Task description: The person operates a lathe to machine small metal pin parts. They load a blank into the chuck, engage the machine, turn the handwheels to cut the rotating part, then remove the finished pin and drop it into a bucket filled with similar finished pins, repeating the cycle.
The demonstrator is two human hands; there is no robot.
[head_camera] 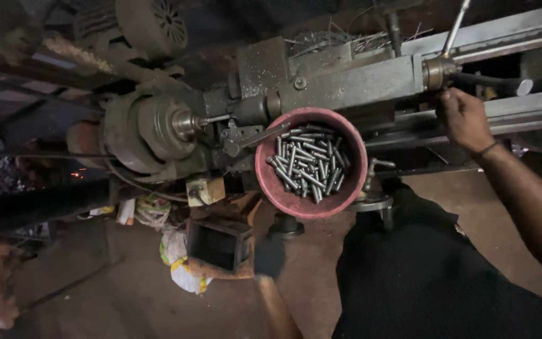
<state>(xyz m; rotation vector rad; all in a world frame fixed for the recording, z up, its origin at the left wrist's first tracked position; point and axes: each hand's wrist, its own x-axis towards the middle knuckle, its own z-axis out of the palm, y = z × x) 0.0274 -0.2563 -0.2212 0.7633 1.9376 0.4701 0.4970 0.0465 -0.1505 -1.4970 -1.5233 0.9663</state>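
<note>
My right hand [465,118] is at the right end of a grimy metal lathe [346,78], its fingers closed round a spoke of the lever wheel just below the brass hub [437,70]. Another spoke [456,28] sticks up from the hub, and a dark one [494,82] points right. My left hand [270,256] hangs low in shadow near the floor, blurred and dark; whether it holds anything is unclear. A red round bowl [271,182] full of several short steel pins [308,164] rests on the lathe's front. The chuck [158,125] grips a thin rod.
A dark open metal box [219,246] stands on the dirt floor beside crumpled bags and scraps [180,263]. Metal swarf [340,41] lies behind the lathe. A motor [152,25] sits at the top left. My dark trouser leg [434,276] fills the lower right.
</note>
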